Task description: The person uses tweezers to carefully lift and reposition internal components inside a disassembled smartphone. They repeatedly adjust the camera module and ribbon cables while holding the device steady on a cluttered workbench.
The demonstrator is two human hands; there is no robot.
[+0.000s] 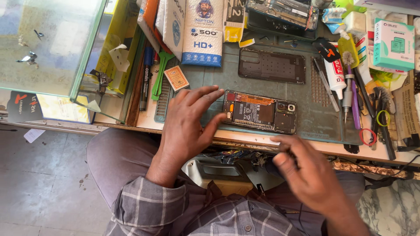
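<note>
Phone [260, 112] lengthwise left-right, camera end right

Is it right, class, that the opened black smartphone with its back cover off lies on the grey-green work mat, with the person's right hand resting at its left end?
Not quite. The head view shows the person's left hand at the left end of the opened black smartphone on the grey-green work mat. The right hand, blurred, is below the bench edge.

A cluttered desk [245, 143] carries a grey-green work mat [315, 118]. On the mat lie an opened phone [259, 112], a dark back cover [271, 66] farther off, and tools [345, 87] at right.
</note>
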